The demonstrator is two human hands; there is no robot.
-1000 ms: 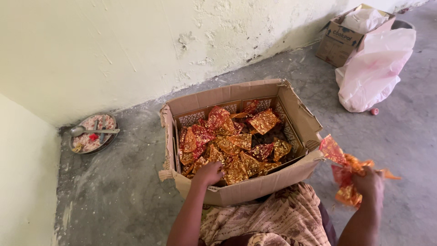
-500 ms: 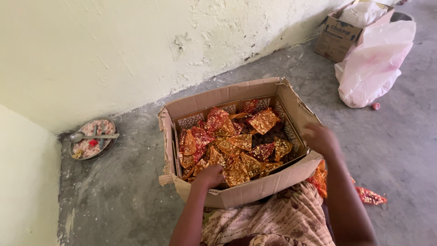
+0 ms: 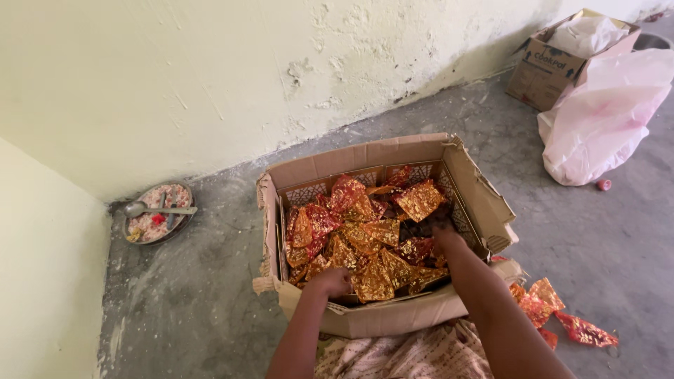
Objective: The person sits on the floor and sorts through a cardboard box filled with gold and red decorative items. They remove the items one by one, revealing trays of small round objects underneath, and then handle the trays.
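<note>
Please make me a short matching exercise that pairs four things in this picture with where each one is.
Things:
1. left hand
2. right hand
3. metal plate
4. pink plastic bag

Places:
A. on the floor by the wall corner, a spoon across it
B. at the cardboard box's near edge, on the foil pieces
C. beside a second, smaller carton
D. deep among the foil on the box's right side

Pairs: 1-B, 2-D, 3-A, 4-C

Crinkled red-and-gold foil pieces (image 3: 365, 235), heaped loosely, filling open cardboard box (image 3: 393, 316)
</note>
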